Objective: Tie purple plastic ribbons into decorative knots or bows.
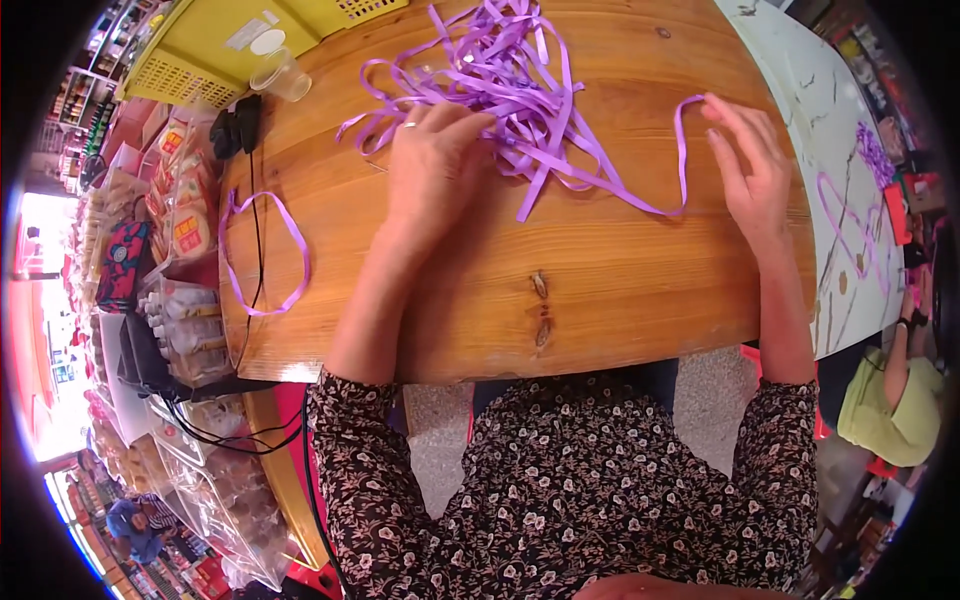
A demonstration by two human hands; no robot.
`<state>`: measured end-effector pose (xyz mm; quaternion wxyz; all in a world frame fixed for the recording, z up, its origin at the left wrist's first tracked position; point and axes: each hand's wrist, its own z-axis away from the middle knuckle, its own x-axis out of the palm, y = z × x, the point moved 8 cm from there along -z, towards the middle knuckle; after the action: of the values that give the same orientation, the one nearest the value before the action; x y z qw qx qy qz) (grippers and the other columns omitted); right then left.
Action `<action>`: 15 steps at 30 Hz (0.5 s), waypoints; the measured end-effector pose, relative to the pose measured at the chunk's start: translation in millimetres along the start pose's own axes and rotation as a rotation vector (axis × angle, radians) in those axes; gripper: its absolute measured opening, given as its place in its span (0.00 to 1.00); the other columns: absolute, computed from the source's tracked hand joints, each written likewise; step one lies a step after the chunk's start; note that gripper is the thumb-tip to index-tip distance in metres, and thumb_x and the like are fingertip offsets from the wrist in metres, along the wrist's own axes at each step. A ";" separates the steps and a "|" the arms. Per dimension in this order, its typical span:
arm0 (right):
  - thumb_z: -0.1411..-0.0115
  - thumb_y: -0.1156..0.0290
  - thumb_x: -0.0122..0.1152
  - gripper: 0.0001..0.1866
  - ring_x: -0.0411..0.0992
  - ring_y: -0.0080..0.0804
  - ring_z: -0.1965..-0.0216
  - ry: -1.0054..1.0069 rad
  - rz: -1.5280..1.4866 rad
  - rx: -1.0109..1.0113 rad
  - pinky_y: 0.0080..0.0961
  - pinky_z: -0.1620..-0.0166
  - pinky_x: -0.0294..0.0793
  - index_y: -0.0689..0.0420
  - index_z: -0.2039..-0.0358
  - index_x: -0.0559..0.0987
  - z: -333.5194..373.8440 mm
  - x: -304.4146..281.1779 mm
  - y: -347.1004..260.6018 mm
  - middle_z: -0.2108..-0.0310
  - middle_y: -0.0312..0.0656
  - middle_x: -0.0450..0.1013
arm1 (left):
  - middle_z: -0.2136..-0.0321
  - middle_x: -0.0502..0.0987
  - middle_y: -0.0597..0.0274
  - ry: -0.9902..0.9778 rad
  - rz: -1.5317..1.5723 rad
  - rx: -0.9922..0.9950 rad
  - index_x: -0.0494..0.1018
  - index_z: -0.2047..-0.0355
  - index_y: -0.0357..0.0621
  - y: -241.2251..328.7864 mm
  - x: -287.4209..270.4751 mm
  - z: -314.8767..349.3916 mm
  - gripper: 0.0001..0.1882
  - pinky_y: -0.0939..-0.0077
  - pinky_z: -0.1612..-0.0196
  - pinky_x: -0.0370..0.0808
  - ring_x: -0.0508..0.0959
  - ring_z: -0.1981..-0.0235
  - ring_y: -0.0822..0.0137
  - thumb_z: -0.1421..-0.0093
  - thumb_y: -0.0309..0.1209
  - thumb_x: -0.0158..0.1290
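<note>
One tangled purple flat-ribbon heap (510, 75): smooth loops on grained orange-brown wooden table (620, 300), long axis near-to-far.
Purple strand (682, 160): runs rightward, bends away.
Right hand (757, 170): fingertips hold strand's end.
Left hand (430, 165): curled at heap; cannot tell grip.

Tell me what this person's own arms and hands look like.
Both hands are ungloved. The left hand wears a pale, shiny ring; none shows on the right hand. Dark sleeves with small, pale flowers leave the wrists bare.
</note>
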<state>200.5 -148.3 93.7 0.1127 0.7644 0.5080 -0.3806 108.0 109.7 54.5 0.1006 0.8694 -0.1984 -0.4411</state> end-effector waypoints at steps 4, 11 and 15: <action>0.49 0.80 0.59 0.15 0.70 0.37 0.60 -0.155 -0.187 -0.065 0.30 0.54 0.68 0.59 0.59 0.77 -15.8 24.1 -44.2 0.64 0.41 0.73 | 0.71 0.75 0.67 0.002 -0.153 0.034 0.78 0.71 0.52 7.2 8.7 -5.5 0.09 0.66 0.60 0.63 0.70 0.63 0.62 0.56 0.29 0.58; 0.51 0.78 0.60 0.14 0.69 0.41 0.62 -0.171 -0.314 -0.321 0.31 0.57 0.67 0.59 0.61 0.77 -47.5 80.8 -114.6 0.66 0.43 0.72 | 0.72 0.73 0.65 0.255 -0.132 0.069 0.77 0.73 0.51 8.4 -15.7 2.1 0.08 0.64 0.61 0.63 0.70 0.64 0.61 0.57 0.29 0.55; 0.49 0.79 0.58 0.15 0.69 0.44 0.62 -0.086 -0.217 -0.318 0.34 0.57 0.67 0.63 0.59 0.76 -55.0 79.2 -124.6 0.65 0.47 0.72 | 0.76 0.73 0.55 0.323 0.204 0.034 0.72 0.74 0.43 26.1 -37.3 -0.8 0.12 0.63 0.69 0.66 0.72 0.72 0.53 0.63 0.21 0.56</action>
<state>134.2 -5.8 102.9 0.2121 0.6606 0.6360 -0.3380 82.1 102.3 91.2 0.1609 0.9058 -0.2743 -0.2800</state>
